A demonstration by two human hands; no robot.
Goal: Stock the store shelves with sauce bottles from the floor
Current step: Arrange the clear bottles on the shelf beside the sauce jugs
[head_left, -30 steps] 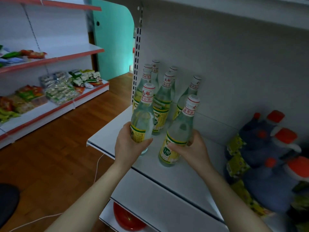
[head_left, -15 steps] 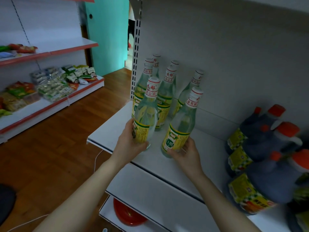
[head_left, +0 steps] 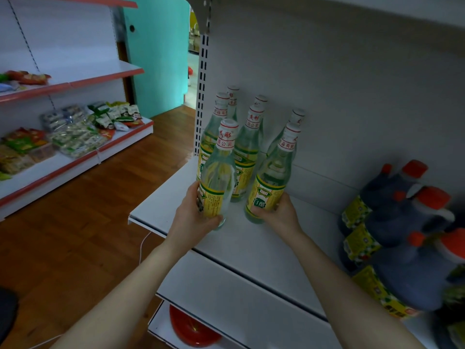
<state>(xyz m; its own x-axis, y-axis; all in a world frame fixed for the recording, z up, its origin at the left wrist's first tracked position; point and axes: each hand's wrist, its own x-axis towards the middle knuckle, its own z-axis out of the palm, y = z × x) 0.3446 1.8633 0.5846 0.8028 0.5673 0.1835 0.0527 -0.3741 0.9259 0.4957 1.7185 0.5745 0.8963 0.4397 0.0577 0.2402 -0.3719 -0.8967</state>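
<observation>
My left hand (head_left: 192, 215) grips the lower body of a clear vinegar bottle (head_left: 219, 170) with a yellow label and white-red cap. My right hand (head_left: 279, 214) grips the base of a second such bottle (head_left: 273, 172), tilted right, its bottom on or just above the white shelf (head_left: 251, 245). Both bottles stand in front of a cluster of several alike bottles (head_left: 247, 144) at the shelf's back left.
Dark soy sauce jugs (head_left: 402, 238) with orange caps crowd the shelf's right side. A slotted upright (head_left: 202, 89) marks the shelf's left end. Across the wooden floor (head_left: 83, 230) stands another shelf unit with snack packets (head_left: 73, 132). A red object (head_left: 191, 328) lies on the lower shelf.
Both hands have carried their bottles forward and deeper onto the shelf, closer to the standing cluster. The right bottle has come down towards the shelf surface.
</observation>
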